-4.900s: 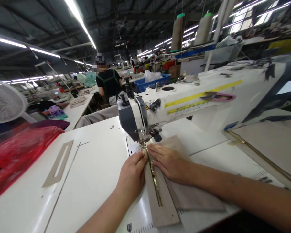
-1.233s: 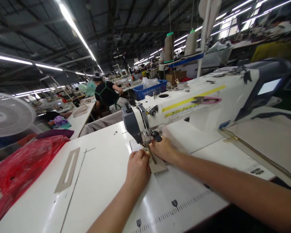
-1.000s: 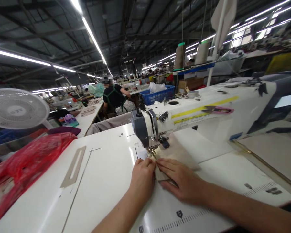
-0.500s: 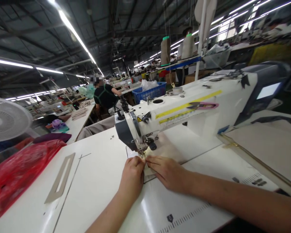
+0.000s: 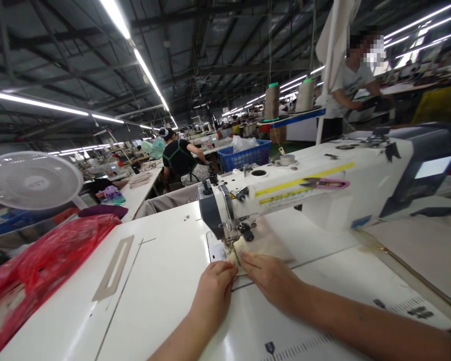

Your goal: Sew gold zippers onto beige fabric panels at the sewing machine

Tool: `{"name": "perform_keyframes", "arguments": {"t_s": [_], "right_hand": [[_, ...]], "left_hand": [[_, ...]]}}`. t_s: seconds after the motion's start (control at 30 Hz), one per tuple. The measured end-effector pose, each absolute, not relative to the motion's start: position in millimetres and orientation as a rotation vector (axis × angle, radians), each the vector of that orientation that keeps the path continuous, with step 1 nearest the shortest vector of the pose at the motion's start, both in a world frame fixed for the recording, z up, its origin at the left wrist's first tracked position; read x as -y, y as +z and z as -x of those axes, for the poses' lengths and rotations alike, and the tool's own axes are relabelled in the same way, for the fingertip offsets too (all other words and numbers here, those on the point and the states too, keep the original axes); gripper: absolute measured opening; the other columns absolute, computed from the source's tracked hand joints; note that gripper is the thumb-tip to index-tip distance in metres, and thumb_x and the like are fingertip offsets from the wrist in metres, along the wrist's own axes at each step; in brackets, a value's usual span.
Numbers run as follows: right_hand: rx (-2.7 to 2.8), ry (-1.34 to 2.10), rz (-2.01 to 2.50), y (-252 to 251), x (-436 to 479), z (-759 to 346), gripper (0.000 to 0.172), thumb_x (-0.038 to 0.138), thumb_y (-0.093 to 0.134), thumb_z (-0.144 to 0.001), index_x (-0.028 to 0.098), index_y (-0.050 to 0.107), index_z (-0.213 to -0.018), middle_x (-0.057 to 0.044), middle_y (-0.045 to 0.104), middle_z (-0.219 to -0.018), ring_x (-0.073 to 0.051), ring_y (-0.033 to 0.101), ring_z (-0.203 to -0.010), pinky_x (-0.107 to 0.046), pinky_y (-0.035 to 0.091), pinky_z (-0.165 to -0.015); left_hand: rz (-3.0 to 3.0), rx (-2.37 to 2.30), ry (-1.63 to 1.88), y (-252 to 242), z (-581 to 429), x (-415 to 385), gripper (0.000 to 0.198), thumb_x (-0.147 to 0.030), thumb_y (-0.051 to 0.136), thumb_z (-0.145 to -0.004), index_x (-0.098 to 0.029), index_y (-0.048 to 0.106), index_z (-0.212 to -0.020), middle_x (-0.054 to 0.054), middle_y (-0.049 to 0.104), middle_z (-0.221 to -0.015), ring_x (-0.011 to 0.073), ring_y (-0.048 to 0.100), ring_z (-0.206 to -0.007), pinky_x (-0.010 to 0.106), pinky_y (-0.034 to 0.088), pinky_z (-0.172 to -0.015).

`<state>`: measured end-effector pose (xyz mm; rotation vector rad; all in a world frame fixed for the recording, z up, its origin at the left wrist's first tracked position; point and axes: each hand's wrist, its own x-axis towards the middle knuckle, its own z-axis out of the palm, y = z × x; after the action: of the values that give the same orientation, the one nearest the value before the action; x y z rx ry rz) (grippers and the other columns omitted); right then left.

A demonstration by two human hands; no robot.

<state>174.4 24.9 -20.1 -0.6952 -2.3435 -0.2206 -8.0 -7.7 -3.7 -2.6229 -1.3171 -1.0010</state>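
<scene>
A pale beige fabric piece (image 5: 272,240) lies on the white sewing table, partly beneath the arm of a sewing machine (image 5: 304,185). Its near edge runs under the needle and presser foot (image 5: 231,243). My left hand (image 5: 215,286) is closed, thumb and fingertips pinching the near left edge of the fabric just in front of the foot. To the right of the needle, my right hand (image 5: 272,278) presses close-set fingers onto the same fabric; its thumb is mostly hidden. A cream strip shows between the two hands.
A beige card template (image 5: 115,268) with a slot lies left, beside red plastic wrap (image 5: 60,271) and a fan (image 5: 33,180). Pink-handled thread snips (image 5: 326,183) rest on the machine arm. More fabric (image 5: 428,250) lies right. Two co-workers stand or sit beyond.
Both hands have drawn back slightly from the needle, uncovering more of the cream strip and a metal plate. The camera view has shifted, and a person in a light shirt now shows at upper right.
</scene>
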Motion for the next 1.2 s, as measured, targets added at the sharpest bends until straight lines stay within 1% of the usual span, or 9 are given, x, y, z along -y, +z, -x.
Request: {"name": "perform_keyframes", "arguments": {"t_s": [0.1, 0.23, 0.43, 0.5, 0.57, 0.67, 0.77, 1.0, 1.2], "right_hand": [[2.382, -0.303, 0.659, -22.6, -28.8, -173.9, 0.030, 0.003, 0.040, -0.083, 0.000, 0.065, -0.098, -0.018, 0.068, -0.101, -0.023, 0.064, -0.094, -0.032, 0.052, -0.088], [2.415, -0.310, 0.681, -22.6, -32.5, -172.5, 0.031, 0.000, 0.040, -0.081, -0.001, 0.065, -0.099, -0.019, 0.067, -0.101, -0.024, 0.065, -0.092, -0.032, 0.053, -0.085], [2.446, -0.187, 0.701, -16.0, -44.2, -167.6, 0.025, 0.002, 0.043, -0.083, 0.003, 0.065, -0.095, -0.015, 0.068, -0.098, -0.021, 0.064, -0.092, -0.028, 0.050, -0.088], [2.436, -0.143, 0.717, -16.3, -50.8, -165.9, 0.024, 0.003, 0.043, -0.084, 0.005, 0.065, -0.094, -0.014, 0.067, -0.097, -0.020, 0.064, -0.089, -0.027, 0.052, -0.084], [2.446, -0.116, 0.768, -18.0, -56.9, -165.0, 0.024, 0.003, 0.042, -0.085, 0.006, 0.064, -0.094, -0.014, 0.067, -0.097, -0.019, 0.065, -0.083, -0.028, 0.054, -0.077], [2.493, -0.083, 0.863, -19.8, -62.4, -164.9, 0.024, 0.002, 0.042, -0.084, 0.008, 0.063, -0.094, -0.014, 0.067, -0.098, -0.020, 0.065, -0.079, -0.029, 0.055, -0.070], [2.544, -0.054, 0.906, -17.4, -63.4, -164.7, 0.024, 0.003, 0.042, -0.084, 0.010, 0.062, -0.096, -0.012, 0.066, -0.098, -0.020, 0.064, -0.084, -0.029, 0.053, -0.073], [2.630, -0.057, 1.030, -9.8, -64.1, -164.2, 0.026, 0.006, 0.038, -0.086, 0.012, 0.060, -0.099, -0.013, 0.066, -0.099, -0.020, 0.064, -0.082, -0.029, 0.050, -0.069], [2.510, 0.072, 0.948, -10.8, -61.1, -164.9, 0.020, 0.012, 0.040, -0.088, 0.013, 0.059, -0.093, -0.013, 0.065, -0.098, -0.020, 0.064, -0.086, -0.030, 0.050, -0.077]], "left_hand": [[2.660, 1.213, -0.872, -1.7, 8.3, 4.5, 0.025, -0.010, 0.044, -0.086, -0.017, 0.066, -0.095, 0.007, 0.068, -0.093, 0.0191, 0.061, -0.086, 0.032, 0.055, -0.076], [2.669, 1.163, -0.776, 1.6, 8.5, 0.6, 0.026, -0.008, 0.042, -0.086, -0.014, 0.066, -0.094, 0.009, 0.066, -0.088, 0.0198, 0.060, -0.084, 0.033, 0.055, -0.074], [2.664, 1.234, -0.776, -0.4, 11.0, -11.4, 0.025, -0.014, 0.040, -0.089, -0.015, 0.065, -0.093, 0.008, 0.063, -0.084, 0.0175, 0.059, -0.077, 0.029, 0.053, -0.070], [2.651, 1.262, -0.762, -2.3, 12.0, -17.6, 0.025, -0.016, 0.039, -0.090, -0.015, 0.065, -0.090, 0.007, 0.061, -0.081, 0.0163, 0.058, -0.072, 0.027, 0.052, -0.066], [2.633, 1.295, -0.733, -4.3, 12.7, -23.5, 0.027, -0.017, 0.038, -0.090, -0.015, 0.065, -0.085, 0.006, 0.059, -0.078, 0.0152, 0.057, -0.069, 0.026, 0.051, -0.064], [2.617, 1.360, -0.715, -6.8, 13.5, -29.3, 0.026, -0.015, 0.040, -0.089, -0.015, 0.064, -0.080, 0.006, 0.058, -0.078, 0.0147, 0.057, -0.069, 0.024, 0.050, -0.063], [2.622, 1.384, -0.731, -7.7, 13.8, -32.0, 0.021, -0.012, 0.044, -0.087, -0.015, 0.064, -0.080, 0.005, 0.059, -0.080, 0.0148, 0.058, -0.070, 0.024, 0.050, -0.064], [2.607, 1.392, -0.819, -10.0, 13.8, -35.8, 0.017, -0.013, 0.046, -0.086, -0.015, 0.062, -0.081, 0.006, 0.062, -0.082, 0.0160, 0.060, -0.073, 0.026, 0.052, -0.067], [2.602, 1.420, -0.856, -11.6, 13.5, -35.9, 0.014, -0.013, 0.048, -0.085, -0.015, 0.060, -0.079, 0.005, 0.062, -0.078, 0.0155, 0.060, -0.069, 0.027, 0.053, -0.066]]}}
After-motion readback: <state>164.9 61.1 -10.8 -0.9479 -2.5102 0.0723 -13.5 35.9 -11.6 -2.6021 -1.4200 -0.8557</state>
